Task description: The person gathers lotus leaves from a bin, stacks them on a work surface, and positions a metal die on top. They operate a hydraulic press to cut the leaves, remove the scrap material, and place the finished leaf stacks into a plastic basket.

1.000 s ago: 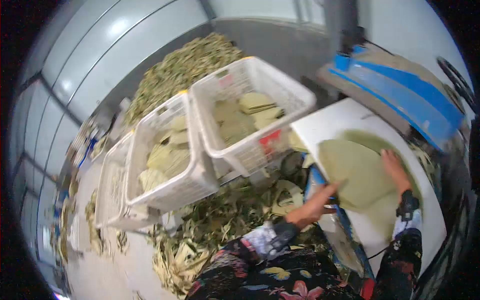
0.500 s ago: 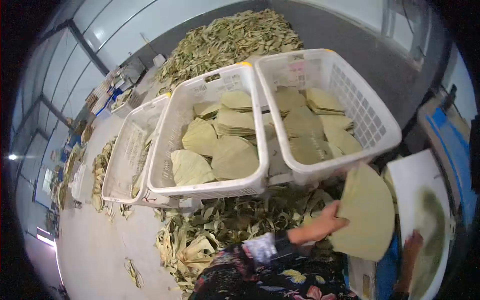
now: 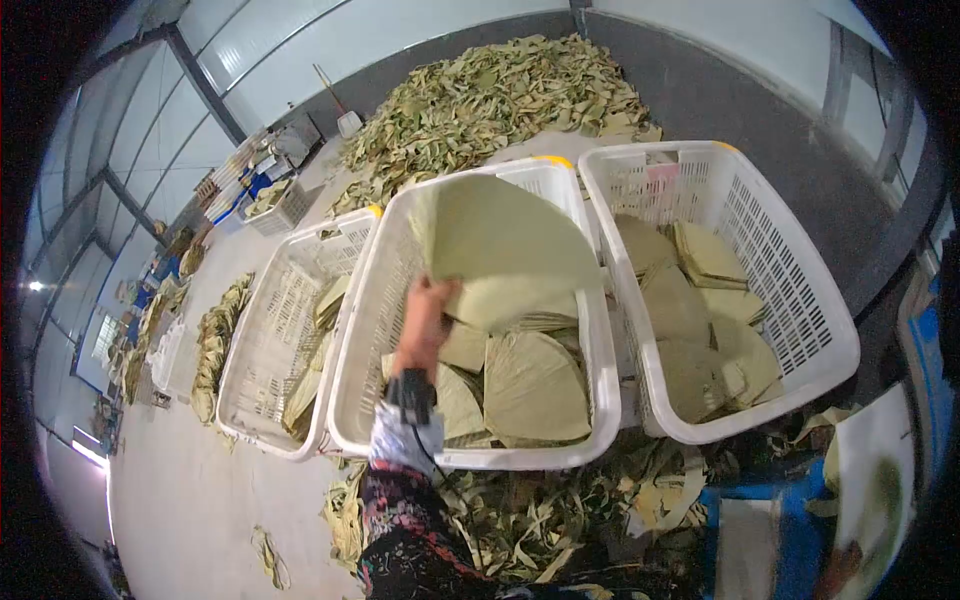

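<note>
My left hand (image 3: 428, 325), in a floral sleeve with a dark band at the wrist, pinches a large pale-green fan-shaped leaf piece (image 3: 515, 240) at its narrow corner. The leaf is held over the middle white basket (image 3: 470, 457), covering the basket's back part. Below it, stacks of similar cut leaves (image 3: 537, 385) lie inside. At the lower right my right hand (image 3: 840, 570) is a dark blur beside a white board (image 3: 868, 480) with a green smear; its fingers cannot be made out.
A right-hand basket (image 3: 800, 265) holds more leaf stacks; a left-hand basket (image 3: 265, 350) has some along one side. Leaf scraps (image 3: 520, 520) lie in front, near a blue frame (image 3: 800, 540). Behind is a big leaf heap (image 3: 500, 100). A shovel (image 3: 348, 122) leans at the wall.
My left hand has carried the fan-shaped leaf from beside the white board, up and left, to above the middle basket. My right hand sits lower in view. The camera view has shifted.
</note>
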`<action>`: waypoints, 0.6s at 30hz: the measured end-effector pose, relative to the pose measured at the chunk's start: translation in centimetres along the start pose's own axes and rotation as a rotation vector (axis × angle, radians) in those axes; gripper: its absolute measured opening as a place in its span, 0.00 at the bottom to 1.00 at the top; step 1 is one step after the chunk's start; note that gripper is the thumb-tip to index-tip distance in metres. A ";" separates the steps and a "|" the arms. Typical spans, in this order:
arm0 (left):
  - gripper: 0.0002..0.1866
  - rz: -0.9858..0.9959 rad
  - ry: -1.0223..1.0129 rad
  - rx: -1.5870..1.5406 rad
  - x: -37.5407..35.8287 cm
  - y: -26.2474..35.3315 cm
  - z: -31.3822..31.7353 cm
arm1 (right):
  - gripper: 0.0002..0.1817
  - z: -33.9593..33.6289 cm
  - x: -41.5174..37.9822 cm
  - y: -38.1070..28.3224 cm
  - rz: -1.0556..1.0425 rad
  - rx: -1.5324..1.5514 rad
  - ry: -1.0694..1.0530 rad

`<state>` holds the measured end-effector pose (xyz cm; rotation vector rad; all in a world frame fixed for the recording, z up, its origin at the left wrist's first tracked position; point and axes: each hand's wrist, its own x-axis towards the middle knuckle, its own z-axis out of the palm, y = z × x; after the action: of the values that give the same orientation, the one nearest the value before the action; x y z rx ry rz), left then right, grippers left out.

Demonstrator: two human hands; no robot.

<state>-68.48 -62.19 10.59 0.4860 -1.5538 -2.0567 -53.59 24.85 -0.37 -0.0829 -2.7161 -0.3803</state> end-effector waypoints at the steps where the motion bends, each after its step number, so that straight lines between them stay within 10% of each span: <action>1: 0.21 -0.008 0.025 -0.063 2.9 0.4 -1.3 | 0.21 0.0 -0.1 0.0 -0.012 -0.042 0.006; 6: 0.26 -0.090 0.424 0.706 12.8 0.3 -10.5 | 0.23 -0.1 -0.5 0.6 0.187 0.234 0.011; 10: 0.19 0.263 0.348 0.390 9.7 -6.0 -13.4 | 0.22 -2.4 0.1 -1.5 0.059 0.080 -0.025; 18: 0.13 -0.030 -0.394 0.102 -18.3 -10.7 15.5 | 0.26 12.4 -5.6 7.0 0.323 0.155 -0.097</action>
<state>-64.49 -37.01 4.23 0.1418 -1.8905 -2.1999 -52.31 35.00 -11.73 -0.5004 -2.7510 -0.0732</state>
